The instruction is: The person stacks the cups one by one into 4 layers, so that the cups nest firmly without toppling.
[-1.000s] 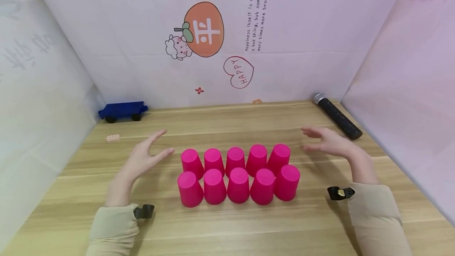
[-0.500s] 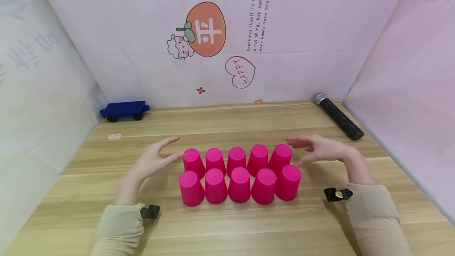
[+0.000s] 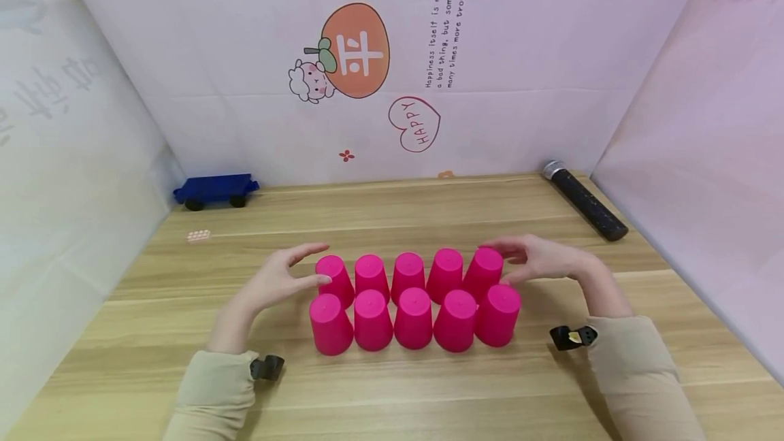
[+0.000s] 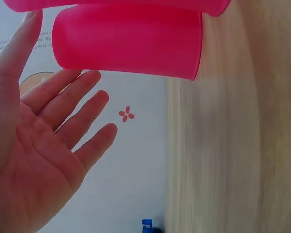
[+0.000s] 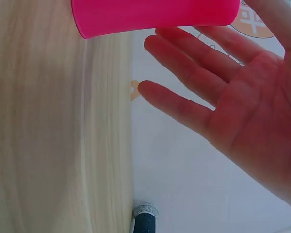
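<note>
Bright pink plastic cups stand upside down in two rows, the back row reaching from the back-left cup to the back-right cup. At the left end, my left hand has its thumb in front of the back-left cup and its fingers behind it. In the left wrist view the fingers are spread and fairly straight beside a cup. My right hand is at the other end, fingertips behind the back-right cup and thumb close over the front-right cup. Its fingers look loosely extended in the right wrist view.
A blue toy wagon stands at the back left of the wooden table. At the back right lies a black microphone. White printed sheets wall in the back and both sides.
Both hands have moved inward, from beside the rows to either end of the back row. The cups have kept their places on the table.
</note>
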The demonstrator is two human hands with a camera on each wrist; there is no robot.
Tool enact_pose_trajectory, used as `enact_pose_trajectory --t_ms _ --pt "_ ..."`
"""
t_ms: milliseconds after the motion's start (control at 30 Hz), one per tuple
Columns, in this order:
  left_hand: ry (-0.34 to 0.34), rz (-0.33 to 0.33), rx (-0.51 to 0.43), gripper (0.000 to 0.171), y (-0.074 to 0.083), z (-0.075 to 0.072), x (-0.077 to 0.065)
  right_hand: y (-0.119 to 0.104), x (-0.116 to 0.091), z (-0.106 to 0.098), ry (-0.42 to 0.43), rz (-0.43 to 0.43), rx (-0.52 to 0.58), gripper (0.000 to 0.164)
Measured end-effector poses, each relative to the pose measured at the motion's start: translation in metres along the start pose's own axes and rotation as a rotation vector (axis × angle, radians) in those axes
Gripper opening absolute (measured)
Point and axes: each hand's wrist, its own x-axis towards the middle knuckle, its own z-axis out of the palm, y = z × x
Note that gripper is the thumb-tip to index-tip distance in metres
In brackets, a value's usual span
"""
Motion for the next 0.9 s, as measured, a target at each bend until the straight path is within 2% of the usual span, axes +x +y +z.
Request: enact_pose_trajectory --t_ms 200,333,467,900 --pt "-0.047 -0.032 -0.047 0.062 0.002 0.005 0.002 0.001 0.004 0.002 0.020 -0.007 0.027 0.066" --pt "-0.053 -0.014 -0.065 0.062 0.002 0.008 0.003 0.001 0.006 0.004 0.026 -0.031 0.049 0.066" --pt "-0.058 0.001 -0.087 0.060 -0.001 0.011 0.004 0.002 0.008 0.005 0.037 -0.020 0.053 0.062" --pt "-0.075 -0.027 -0.242 0.054 -0.001 0.015 0.004 0.002 0.008 0.006 0.046 -0.017 0.066 0.053"
